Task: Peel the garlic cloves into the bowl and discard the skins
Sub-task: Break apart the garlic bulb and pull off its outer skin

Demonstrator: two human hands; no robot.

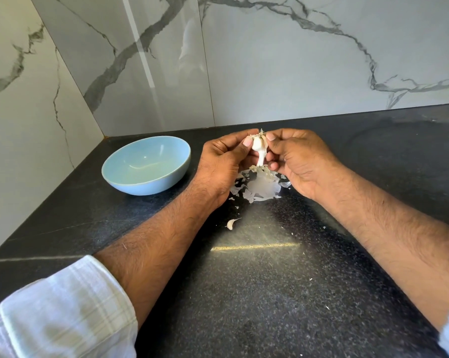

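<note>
Item: garlic [257,146], held above the counter [282,280] between both hands, root end up, stem pointing down.

Step in hand: we judge this the breaking-up and peeling stage. The bowl [145,165], left of the hands, looks to hold no cloves yet.

Grip, left hand [223,161]: fingers curled, thumb pressed on the garlic's left side, clamped on it.

Grip, right hand [298,156]: thumb at the garlic's upper right, fingers curled under its stem, pinching it too.

Skins [260,186]: a loose white pile on the counter just under the hands, with small flecks scattered nearer us.

Clove [231,224]: one lies alone on the counter, near the pile, apparently unpeeled.

Next move, as we judge it: the thumbs must pry a clove free, strip it and drop it in the bowl; the skins still await discarding.
</note>
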